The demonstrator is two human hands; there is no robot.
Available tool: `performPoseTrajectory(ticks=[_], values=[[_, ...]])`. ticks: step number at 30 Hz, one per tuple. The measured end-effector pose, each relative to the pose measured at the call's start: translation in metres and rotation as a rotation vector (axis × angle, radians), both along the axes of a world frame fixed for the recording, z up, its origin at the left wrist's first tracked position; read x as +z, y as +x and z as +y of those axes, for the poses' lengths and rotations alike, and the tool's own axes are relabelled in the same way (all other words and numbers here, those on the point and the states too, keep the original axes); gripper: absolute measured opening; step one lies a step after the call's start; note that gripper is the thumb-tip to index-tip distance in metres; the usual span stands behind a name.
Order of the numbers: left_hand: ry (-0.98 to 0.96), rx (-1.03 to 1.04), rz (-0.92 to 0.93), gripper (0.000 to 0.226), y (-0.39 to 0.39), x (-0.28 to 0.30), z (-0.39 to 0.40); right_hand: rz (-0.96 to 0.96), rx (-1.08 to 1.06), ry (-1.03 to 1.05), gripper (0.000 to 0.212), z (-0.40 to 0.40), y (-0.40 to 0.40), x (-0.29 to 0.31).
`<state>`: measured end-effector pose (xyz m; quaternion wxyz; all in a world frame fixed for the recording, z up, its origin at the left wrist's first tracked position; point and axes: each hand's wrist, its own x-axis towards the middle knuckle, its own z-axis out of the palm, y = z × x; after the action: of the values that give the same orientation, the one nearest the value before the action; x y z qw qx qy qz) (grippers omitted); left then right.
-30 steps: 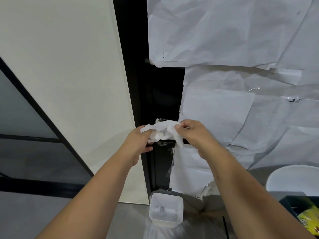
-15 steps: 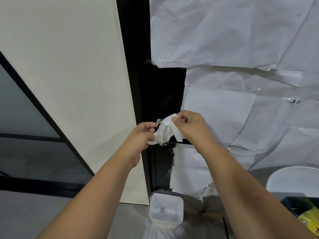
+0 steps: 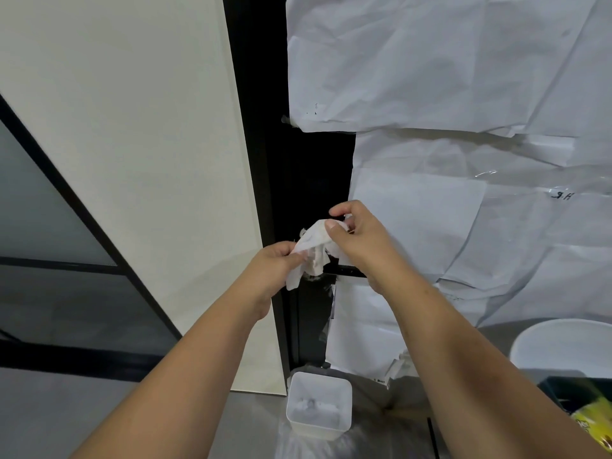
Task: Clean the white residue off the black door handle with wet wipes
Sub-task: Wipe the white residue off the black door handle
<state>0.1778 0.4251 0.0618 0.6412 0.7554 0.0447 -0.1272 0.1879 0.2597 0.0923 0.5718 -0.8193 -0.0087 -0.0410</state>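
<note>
Slanting up-right: crumpled wet wipe (image 3: pixel 313 250)

Faint handwritten mark, unreadable, on the paper sheet (image 3: pixel 463 207).

Both hands, left hand (image 3: pixel 271 270) and right hand (image 3: pixel 359 240), pinch a crumpled wet wipe (image 3: pixel 313 250)

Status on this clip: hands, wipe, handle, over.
Left hand and right hand both pinching the wet wipe. Door handle mostly hidden behind it. Nothing obstructing.
</note>
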Motion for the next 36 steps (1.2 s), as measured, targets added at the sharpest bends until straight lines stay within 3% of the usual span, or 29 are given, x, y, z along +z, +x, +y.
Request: performPoseTrajectory(ticks=[3,7,9,14,18,22,25,27,30,36], values=[[-0.135,0.069,0.151,0.023,-0.001,0.004,0.002,0.152,0.026,0.169,0.038,-0.005,-0.001,-0.01],[-0.241,0.077,0.214,0.028,-0.002,0.009,0.0,0.19,0.169,0.119,0.052,-0.005,-0.005,-0.024],[-0.244,0.066,0.202,0.03,-0.002,0.01,0.0,0.175,0.212,0.098,0.045,-0.003,-0.006,-0.027],[-0.021,0.06,0.082,0.029,0.0,0.007,0.008,0.151,0.095,-0.106,0.015,-0.009,-0.004,-0.024],[0.257,0.144,-0.178,0.017,-0.003,0.001,0.007,0.08,0.078,-0.11,0.018,-0.014,-0.006,-0.019],[0.186,-0.055,-0.237,0.041,-0.004,-0.003,0.006,0.13,0.126,-0.023,0.012,-0.015,-0.003,-0.019],[0.282,-0.103,-0.211,0.004,-0.005,-0.004,0.005,0.12,0.098,0.015,0.014,-0.016,0.0,-0.02],[0.148,-0.019,-0.128,0.008,-0.005,-0.003,0.004,0.098,0.037,-0.02,0.013,-0.018,0.002,-0.024],[-0.129,0.224,-0.027,0.013,0.0,-0.001,0.004,0.05,-0.067,-0.24,0.015,-0.022,0.002,-0.035],[0.198,0.409,-0.219,0.017,0.005,-0.01,-0.011,-0.028,-0.076,-0.514,0.019,-0.03,0.003,-0.058]])
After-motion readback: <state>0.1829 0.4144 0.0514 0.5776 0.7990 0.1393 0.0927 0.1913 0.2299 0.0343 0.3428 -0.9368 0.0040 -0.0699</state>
